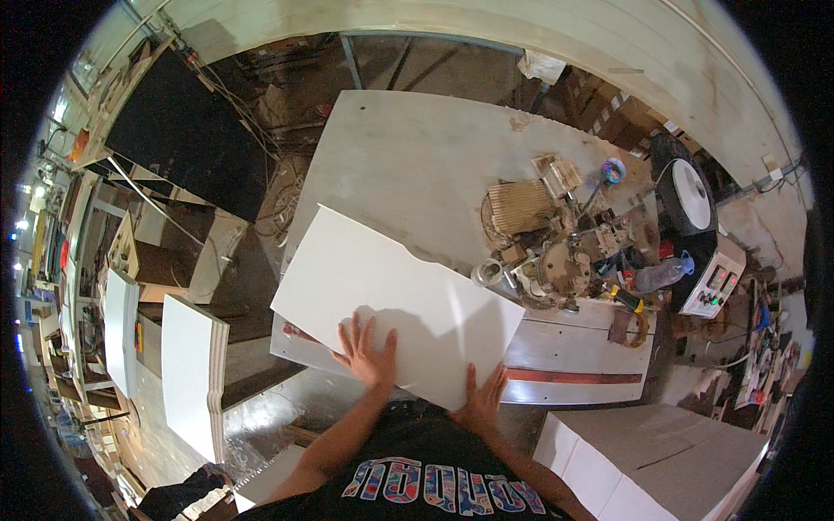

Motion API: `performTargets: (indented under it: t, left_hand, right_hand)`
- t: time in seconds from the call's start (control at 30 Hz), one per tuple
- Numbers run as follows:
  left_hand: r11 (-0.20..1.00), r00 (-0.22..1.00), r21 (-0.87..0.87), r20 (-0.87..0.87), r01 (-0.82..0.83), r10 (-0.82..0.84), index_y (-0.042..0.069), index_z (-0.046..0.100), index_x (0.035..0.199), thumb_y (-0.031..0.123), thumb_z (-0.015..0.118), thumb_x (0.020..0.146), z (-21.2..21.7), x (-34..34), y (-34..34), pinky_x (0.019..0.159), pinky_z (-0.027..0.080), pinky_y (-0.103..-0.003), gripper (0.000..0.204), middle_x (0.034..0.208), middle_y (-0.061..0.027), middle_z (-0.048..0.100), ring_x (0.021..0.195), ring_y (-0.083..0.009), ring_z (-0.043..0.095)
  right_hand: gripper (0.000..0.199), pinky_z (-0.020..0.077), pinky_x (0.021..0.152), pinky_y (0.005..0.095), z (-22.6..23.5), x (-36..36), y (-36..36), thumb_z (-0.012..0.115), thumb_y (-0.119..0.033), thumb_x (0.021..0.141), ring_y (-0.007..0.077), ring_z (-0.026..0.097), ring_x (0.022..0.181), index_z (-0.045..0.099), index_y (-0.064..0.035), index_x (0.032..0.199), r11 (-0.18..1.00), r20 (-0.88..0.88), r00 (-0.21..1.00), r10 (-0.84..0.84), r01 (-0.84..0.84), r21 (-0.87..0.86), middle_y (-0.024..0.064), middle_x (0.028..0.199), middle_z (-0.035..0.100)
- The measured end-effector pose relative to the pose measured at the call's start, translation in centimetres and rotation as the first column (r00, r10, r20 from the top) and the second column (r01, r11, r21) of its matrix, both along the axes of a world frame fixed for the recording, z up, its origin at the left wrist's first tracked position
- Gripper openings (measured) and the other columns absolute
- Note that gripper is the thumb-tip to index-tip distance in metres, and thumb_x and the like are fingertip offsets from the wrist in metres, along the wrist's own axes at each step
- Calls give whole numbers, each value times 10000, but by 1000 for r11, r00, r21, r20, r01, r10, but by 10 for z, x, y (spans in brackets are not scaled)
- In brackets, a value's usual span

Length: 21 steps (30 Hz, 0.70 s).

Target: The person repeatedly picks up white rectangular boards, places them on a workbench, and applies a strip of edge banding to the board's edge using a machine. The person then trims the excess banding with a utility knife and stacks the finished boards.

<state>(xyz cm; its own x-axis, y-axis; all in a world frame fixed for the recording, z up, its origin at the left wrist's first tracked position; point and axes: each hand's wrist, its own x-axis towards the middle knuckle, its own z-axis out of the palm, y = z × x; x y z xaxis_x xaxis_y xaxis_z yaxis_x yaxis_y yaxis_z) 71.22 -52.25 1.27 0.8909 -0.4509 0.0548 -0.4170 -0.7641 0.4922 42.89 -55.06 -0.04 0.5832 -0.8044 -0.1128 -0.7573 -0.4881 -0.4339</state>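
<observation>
A large white panel point(391, 295) lies at a slant on the machine table in front of me, its far edge cut in a shallow curved notch. My left hand point(369, 352) rests flat on its upper face near the close edge, fingers spread. At the near right edge is my right hand point(483, 399), with the thumb over the face and the fingers stretched along the side; their tips are partly hard to make out. Right of the panel, on the table, stands a dusty machine head point(565, 260) with a ribbed motor point(519, 207).
The grey metal table point(408, 130) carries a reddish strip point(573, 376) along its near side. White panels stand stacked point(193, 373) at left, and a large white-sided block point(651, 460) stands at near right. A control box point(714, 278), a plastic bottle point(662, 274) and a yellow-and-black tool point(627, 300) lie right.
</observation>
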Motion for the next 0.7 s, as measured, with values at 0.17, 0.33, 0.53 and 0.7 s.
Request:
performTargets:
  t: [0.17, 0.33, 0.53, 0.7]
  left_hand:
    - [998, 991, 65, 133, -27, 18, 228, 634, 1590, 585, 918, 841, -23, 109, 20, 1342, 42, -770, 878, 1789, -14, 468, 1711, -355, 293]
    - [980, 973, 97, 171, -172, 154, 155, 513, 1684, 698, 883, 840, -30, 243, 41, 1347, 112, -747, 1070, 1802, -62, 429, 1716, -332, 273]
    - [962, 981, 211, -42, -176, 189, 82, 702, 1476, 869, 752, 857, -8, 345, 58, 1236, 396, -578, 1003, 1451, -196, 741, 1384, -399, 668]
    - [949, 966, 186, -3, -254, 259, 85, 793, 1286, 877, 746, 850, -6, 364, 81, 1089, 495, -567, 905, 1233, -165, 835, 1175, -422, 768]
  right_hand:
    - [1513, 131, 1307, 808, 0, 26, -6, 1026, -572, 648, 714, 24, 1641, 159, -199, 1830, 997, -73, 997, 38, -33, 67, 516, 1744, -22]
    - [1520, 97, 1314, 802, -7, 48, -8, 1001, -659, 656, 715, 17, 1638, 160, -175, 1827, 992, -152, 984, 94, -79, 102, 520, 1742, -47]
    - [1494, 98, 1315, 803, -8, 72, -8, 989, -677, 674, 707, 22, 1643, 179, -171, 1824, 983, -186, 969, 163, -142, 119, 523, 1743, -41]
    - [1455, 115, 1322, 793, 1, 97, -2, 977, -680, 696, 696, 50, 1648, 208, -164, 1819, 990, -54, 989, 141, -140, 16, 519, 1748, -4]
